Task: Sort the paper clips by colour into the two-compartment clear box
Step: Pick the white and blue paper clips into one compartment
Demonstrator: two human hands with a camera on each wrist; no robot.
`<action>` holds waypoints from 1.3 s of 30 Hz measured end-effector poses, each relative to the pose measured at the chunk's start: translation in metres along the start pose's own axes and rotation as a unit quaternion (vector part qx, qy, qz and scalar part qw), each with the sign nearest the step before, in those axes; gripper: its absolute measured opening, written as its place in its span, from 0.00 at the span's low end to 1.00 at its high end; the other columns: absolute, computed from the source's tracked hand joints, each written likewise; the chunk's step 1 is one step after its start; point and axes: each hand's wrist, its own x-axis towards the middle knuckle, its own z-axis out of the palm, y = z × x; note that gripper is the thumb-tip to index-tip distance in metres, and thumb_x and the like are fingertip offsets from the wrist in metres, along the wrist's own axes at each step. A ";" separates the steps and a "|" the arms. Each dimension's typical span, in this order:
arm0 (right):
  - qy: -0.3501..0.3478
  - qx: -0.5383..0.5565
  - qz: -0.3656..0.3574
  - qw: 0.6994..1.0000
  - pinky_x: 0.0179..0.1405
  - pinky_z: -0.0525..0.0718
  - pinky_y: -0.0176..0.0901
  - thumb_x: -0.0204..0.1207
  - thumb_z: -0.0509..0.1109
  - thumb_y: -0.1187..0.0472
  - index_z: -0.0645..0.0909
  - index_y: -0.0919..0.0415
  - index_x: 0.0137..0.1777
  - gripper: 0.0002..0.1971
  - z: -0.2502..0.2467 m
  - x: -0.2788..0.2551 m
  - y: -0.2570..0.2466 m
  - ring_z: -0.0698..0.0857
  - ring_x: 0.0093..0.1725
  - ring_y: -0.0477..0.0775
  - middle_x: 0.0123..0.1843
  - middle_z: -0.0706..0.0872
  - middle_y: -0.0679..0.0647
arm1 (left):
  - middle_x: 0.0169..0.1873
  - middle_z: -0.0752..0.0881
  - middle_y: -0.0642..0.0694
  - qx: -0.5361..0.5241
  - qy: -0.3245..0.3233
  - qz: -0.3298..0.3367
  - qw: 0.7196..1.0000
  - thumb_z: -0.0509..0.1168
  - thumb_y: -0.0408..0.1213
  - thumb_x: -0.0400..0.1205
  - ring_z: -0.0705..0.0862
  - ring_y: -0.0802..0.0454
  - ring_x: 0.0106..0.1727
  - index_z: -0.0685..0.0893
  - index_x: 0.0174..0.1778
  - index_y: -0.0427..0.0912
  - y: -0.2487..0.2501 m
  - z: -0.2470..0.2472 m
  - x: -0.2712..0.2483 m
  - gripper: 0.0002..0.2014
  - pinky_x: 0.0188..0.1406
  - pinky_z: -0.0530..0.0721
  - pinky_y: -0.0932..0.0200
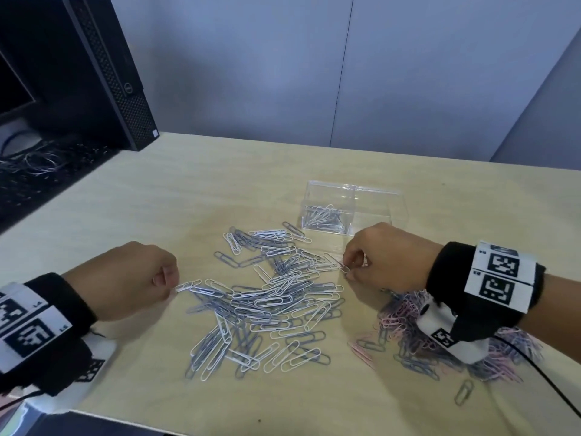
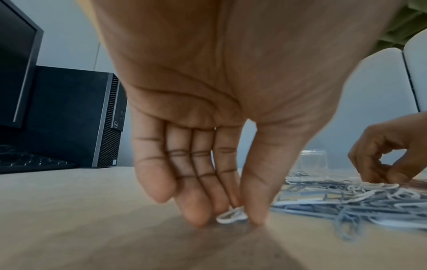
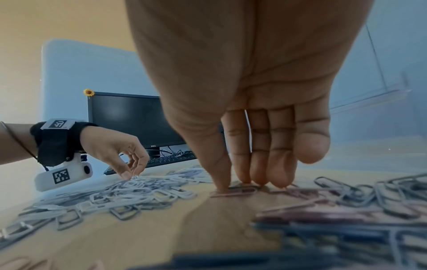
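The left hand [image 1: 125, 278] is pinching the end of a white clip [image 2: 232, 215] between thumb and forefinger, low against the table [image 1: 157, 215]; that clip is lying at the left edge of the big pile of white and grey clips [image 1: 267, 303]. On the far right edge of that pile, the right hand [image 1: 386, 256] is reaching down with thumb and fingertips [image 3: 280, 180] bunched together, pressing on a pinkish clip [image 3: 233, 191] lying flat on the table; whether it is actually gripping the clip I cannot tell.

Beyond the pile, just past the right hand, the clear box [image 1: 355, 212] is standing with a heap of clips in its left compartment [image 1: 327, 218], while its right compartment is showing only clear walls. To the right of the pile, under the right wrist, a second heap of pink and grey clips [image 1: 405, 328] is spreading out. Far left of the pile, a black computer tower [image 1: 103, 73] is standing beside a monitor [image 3: 129, 117] and keyboard.
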 end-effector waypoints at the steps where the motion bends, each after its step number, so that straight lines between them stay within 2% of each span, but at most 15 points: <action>1: -0.006 -0.003 -0.006 1.000 0.47 0.83 0.39 0.73 0.74 0.50 0.86 0.48 0.54 0.11 -0.002 -0.001 -0.002 0.83 0.47 0.47 0.48 0.86 0.44 | 0.29 0.87 0.61 -0.005 -0.001 0.000 1.000 0.71 0.43 0.73 0.83 0.68 0.33 0.84 0.31 0.57 0.001 0.000 0.001 0.05 0.37 0.81 0.67; 5: -0.066 -0.036 -0.036 0.997 0.53 0.84 0.47 0.68 0.76 0.48 0.82 0.48 0.58 0.18 -0.011 -0.001 -0.006 0.82 0.51 0.49 0.52 0.80 0.45 | 0.28 0.87 0.61 -0.036 0.000 0.003 0.999 0.73 0.42 0.72 0.84 0.66 0.33 0.83 0.29 0.55 0.001 0.000 0.003 0.07 0.38 0.83 0.62; 9: -0.089 -0.037 -0.030 0.995 0.54 0.84 0.45 0.69 0.75 0.55 0.82 0.47 0.61 0.19 -0.016 0.001 -0.004 0.81 0.51 0.47 0.50 0.81 0.40 | 0.28 0.87 0.63 -0.049 0.004 0.011 0.999 0.73 0.40 0.72 0.83 0.66 0.33 0.82 0.28 0.54 -0.001 0.002 0.002 0.09 0.36 0.81 0.64; 11: -0.084 -0.035 -0.012 0.996 0.52 0.86 0.45 0.70 0.72 0.59 0.82 0.45 0.60 0.19 -0.014 0.001 -0.001 0.83 0.48 0.46 0.48 0.85 0.41 | 0.28 0.87 0.64 -0.061 0.008 0.014 0.998 0.73 0.39 0.72 0.83 0.65 0.32 0.82 0.28 0.54 -0.002 0.003 0.001 0.09 0.35 0.80 0.65; 13: -0.081 -0.024 0.002 0.996 0.47 0.87 0.44 0.71 0.69 0.64 0.83 0.44 0.58 0.18 -0.013 -0.002 0.005 0.84 0.41 0.44 0.40 0.87 0.43 | 0.28 0.87 0.63 -0.074 0.008 0.011 0.997 0.73 0.39 0.72 0.83 0.65 0.31 0.83 0.29 0.54 -0.002 0.004 0.000 0.08 0.35 0.80 0.64; 15: -0.076 -0.031 0.004 0.997 0.43 0.87 0.42 0.73 0.68 0.65 0.82 0.43 0.56 0.16 -0.013 -0.008 0.010 0.84 0.37 0.42 0.36 0.87 0.44 | 0.28 0.87 0.63 -0.086 0.009 0.009 0.996 0.73 0.38 0.72 0.83 0.64 0.30 0.84 0.29 0.53 -0.003 0.004 0.000 0.08 0.35 0.80 0.64; 17: -0.065 -0.049 0.000 0.997 0.41 0.85 0.40 0.73 0.66 0.65 0.83 0.46 0.56 0.16 -0.013 -0.014 0.014 0.84 0.37 0.41 0.35 0.86 0.42 | 0.27 0.86 0.63 -0.092 0.011 0.010 0.996 0.73 0.37 0.72 0.82 0.64 0.29 0.84 0.29 0.53 -0.003 0.005 0.001 0.08 0.34 0.80 0.64; 20: -0.045 -0.067 -0.029 0.996 0.43 0.81 0.37 0.73 0.67 0.62 0.84 0.44 0.58 0.16 -0.012 -0.020 0.010 0.81 0.40 0.40 0.40 0.84 0.37 | 0.27 0.86 0.64 -0.092 0.012 0.015 0.996 0.73 0.37 0.72 0.82 0.64 0.28 0.83 0.29 0.53 -0.003 0.005 0.001 0.08 0.34 0.79 0.65; 23: -0.050 -0.080 -0.053 0.994 0.47 0.79 0.35 0.76 0.67 0.55 0.86 0.41 0.57 0.13 -0.011 -0.026 0.003 0.79 0.45 0.40 0.49 0.84 0.37 | 0.27 0.86 0.62 -0.098 0.012 0.017 0.995 0.73 0.37 0.72 0.82 0.63 0.28 0.83 0.29 0.52 -0.003 0.004 0.001 0.09 0.34 0.79 0.64; 27: -0.030 -0.118 -0.034 0.992 0.49 0.85 0.46 0.74 0.65 0.47 0.88 0.48 0.49 0.12 -0.015 -0.022 0.000 0.85 0.46 0.48 0.47 0.87 0.43 | 0.27 0.87 0.60 -0.106 0.014 0.017 0.994 0.74 0.37 0.71 0.82 0.63 0.27 0.83 0.29 0.52 -0.002 0.004 0.000 0.08 0.36 0.81 0.62; 31: 0.014 -0.046 0.003 0.999 0.47 0.84 0.43 0.75 0.70 0.45 0.86 0.51 0.55 0.14 -0.010 0.005 -0.010 0.85 0.45 0.49 0.46 0.88 0.45 | 0.28 0.87 0.60 -0.101 0.014 0.017 0.995 0.73 0.37 0.71 0.83 0.63 0.29 0.84 0.30 0.53 -0.003 0.004 0.001 0.08 0.37 0.83 0.60; 35: -0.013 -0.011 0.043 0.999 0.41 0.84 0.42 0.72 0.75 0.44 0.85 0.53 0.51 0.15 -0.001 0.022 -0.018 0.86 0.43 0.51 0.45 0.87 0.49 | 0.28 0.88 0.60 -0.100 0.015 0.015 0.995 0.73 0.38 0.71 0.83 0.62 0.29 0.84 0.30 0.52 -0.001 0.002 0.000 0.06 0.38 0.84 0.57; 39: -0.016 -0.001 0.045 0.999 0.33 0.78 0.38 0.74 0.74 0.54 0.80 0.49 0.40 0.06 0.000 0.028 -0.023 0.84 0.38 0.51 0.37 0.83 0.45 | 0.28 0.88 0.58 -0.112 0.026 0.018 0.993 0.74 0.40 0.72 0.84 0.61 0.31 0.85 0.31 0.51 -0.002 -0.008 -0.001 0.06 0.39 0.84 0.57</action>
